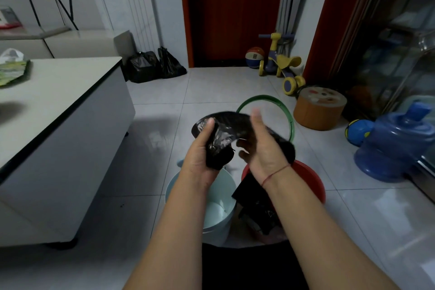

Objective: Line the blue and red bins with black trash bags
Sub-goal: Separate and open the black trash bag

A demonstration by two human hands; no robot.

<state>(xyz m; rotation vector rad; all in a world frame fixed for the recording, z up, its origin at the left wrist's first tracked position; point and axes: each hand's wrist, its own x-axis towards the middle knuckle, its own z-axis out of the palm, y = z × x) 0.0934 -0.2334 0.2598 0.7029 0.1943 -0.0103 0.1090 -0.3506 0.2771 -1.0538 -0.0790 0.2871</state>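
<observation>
Mid-step, by the look of it: working a black trash bag (226,134) open in the air, above the blue bin (222,193) and a little beyond it. Gripped in the left hand (200,155) as a crumpled bunch, thumb pressed over the top of the film. Stretched from there across to the right hand (263,148), raised toward the blue bin's right, with more black film showing behind that palm. Cannot tell whether the right hand actually pinches the bag or only brushes it (too blurred, fingers half straight).

Standing on the floor tiles, pale and bare inside, unlined: the blue bin. Just to its right, close enough to leave touching or not unclear: the red bin (313,179), with dark plastic (254,205) draped in it at the side nearest the blue bin. Hard to say whether a seated liner or only a loose bag. Beyond the blue bin, behind the raised hands, a green hoop (266,99). Off to the blue bin's left, a white cabinet (70,101).

Judged progress: early to middle, with the blue bin at least left to do. Next, probably: find the bag's mouth, rub the two layers apart, shake it open, then lower it closed end first into the blue bin and fold the mouth out over the rim. Calls for both hands spread wide at the mouth, given such thin, clingy film.
</observation>
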